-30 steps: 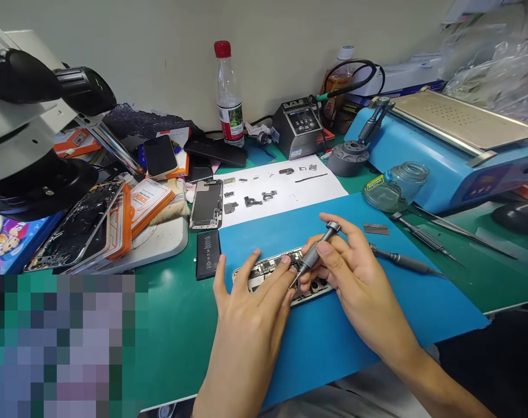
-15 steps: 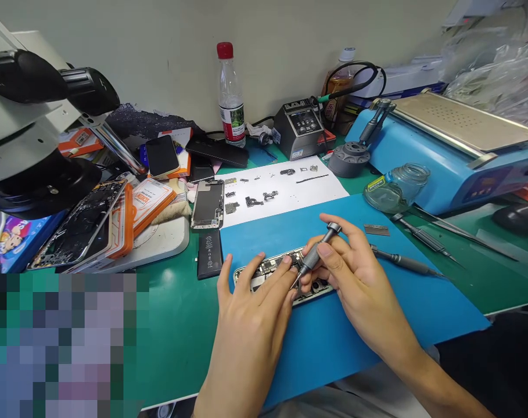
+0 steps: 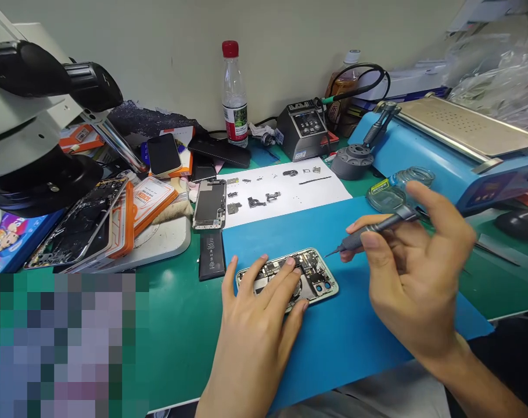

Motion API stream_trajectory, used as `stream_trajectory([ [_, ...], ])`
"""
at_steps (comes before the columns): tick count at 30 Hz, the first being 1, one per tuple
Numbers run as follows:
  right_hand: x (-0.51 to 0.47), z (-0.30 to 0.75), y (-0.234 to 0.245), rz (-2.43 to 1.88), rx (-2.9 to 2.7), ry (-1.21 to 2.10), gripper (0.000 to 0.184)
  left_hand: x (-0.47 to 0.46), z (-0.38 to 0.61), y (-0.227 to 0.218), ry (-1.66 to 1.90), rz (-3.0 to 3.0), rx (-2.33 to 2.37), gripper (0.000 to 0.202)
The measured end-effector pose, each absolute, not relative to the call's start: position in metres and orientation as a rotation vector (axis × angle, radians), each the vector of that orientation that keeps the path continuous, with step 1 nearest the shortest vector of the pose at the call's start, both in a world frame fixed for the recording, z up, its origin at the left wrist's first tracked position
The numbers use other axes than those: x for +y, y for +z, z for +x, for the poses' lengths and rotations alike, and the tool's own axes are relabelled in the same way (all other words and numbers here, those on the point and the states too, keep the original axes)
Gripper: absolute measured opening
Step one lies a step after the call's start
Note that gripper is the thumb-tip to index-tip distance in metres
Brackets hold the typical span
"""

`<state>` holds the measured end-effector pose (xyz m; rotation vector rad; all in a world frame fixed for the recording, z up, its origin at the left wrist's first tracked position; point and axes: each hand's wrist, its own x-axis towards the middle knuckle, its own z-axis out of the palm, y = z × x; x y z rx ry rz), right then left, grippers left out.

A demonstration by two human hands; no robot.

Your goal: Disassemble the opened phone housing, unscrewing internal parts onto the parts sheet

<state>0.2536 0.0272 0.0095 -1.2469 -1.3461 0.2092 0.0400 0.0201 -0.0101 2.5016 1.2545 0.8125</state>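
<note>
An opened phone (image 3: 318,270) lies on the blue mat, with its circuit board and two camera rings showing. Across its left half rests my left hand (image 3: 257,325), fingers spread and lying flat, hiding part of the inside. My right hand (image 3: 414,278) holds a dark grey screwdriver (image 3: 355,239) between thumb and fingers. The driver is raised to the right of the phone, tilted, its thin tip apart from the phone and pointing left towards it. A black battery (image 3: 212,255) and a detached phone screen (image 3: 210,204) lie to the left of the mat.
Small phone parts (image 3: 257,202) lie on white paper (image 3: 285,215) behind the blue mat (image 3: 355,342). A microscope (image 3: 37,116) overhangs the left. A bottle (image 3: 234,104), a soldering station (image 3: 302,130), a glass jar (image 3: 385,197) and a blue heating plate machine (image 3: 464,151) stand behind.
My right hand has lifted the screwdriver off the phone and moved it right, tilting it nearly level. My left hand stays on the phone, whose right half is now uncovered.
</note>
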Motion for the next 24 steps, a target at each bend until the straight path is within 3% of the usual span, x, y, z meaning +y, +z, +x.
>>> stream_trajectory([
  [7, 0.024, 0.254, -0.008, -1.237, -1.588, 0.183, 0.054, 0.022, 0.039, -0.01, 0.786, 2.533, 1.249, 0.029],
  [14, 0.024, 0.255, -0.015, -1.182, -1.714, 0.124, 0.076, 0.021, 0.038, -0.009, 0.784, 2.53, 1.257, 0.029],
  [24, 0.023, 0.252, -0.013, -1.217, -1.77, -0.003, 0.088, 0.02, 0.038, -0.01, 0.775, 2.503, 1.263, 0.031],
])
